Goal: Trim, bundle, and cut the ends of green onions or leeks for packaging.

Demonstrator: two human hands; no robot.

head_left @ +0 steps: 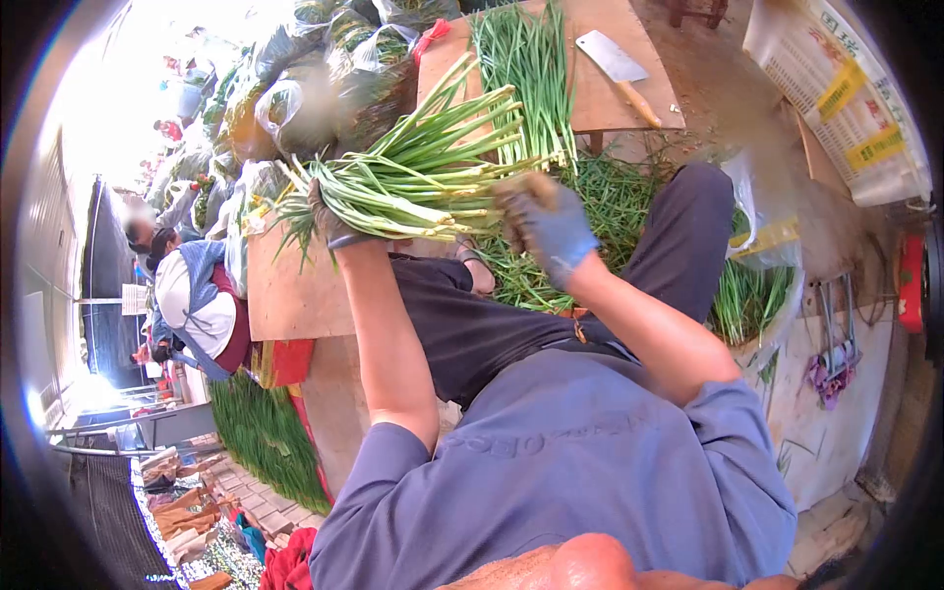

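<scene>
My left hand (334,214), in a dark work glove, is wrapped round a thick bunch of chives (423,177). The bunch lies sideways across the front, with green leaves and pale stem ends. At the pale ends on the right is my right hand (546,224), in a grey-blue glove soiled brown at the fingers. Its fingers are curled in against the stalk ends and slightly blurred. Beyond the bunch, more chives (526,74) lie lengthwise on a wooden board (615,20). A cleaver (615,59) with a wooden handle rests to their right on the board.
Loose green leaves (610,211) cover the floor between my legs. Stuffed plastic bags (285,108) are piled at the back left. Another person (202,305) bends over at the left, near a stack of greens (265,433). A clear bag of greens (752,295) stands at the right.
</scene>
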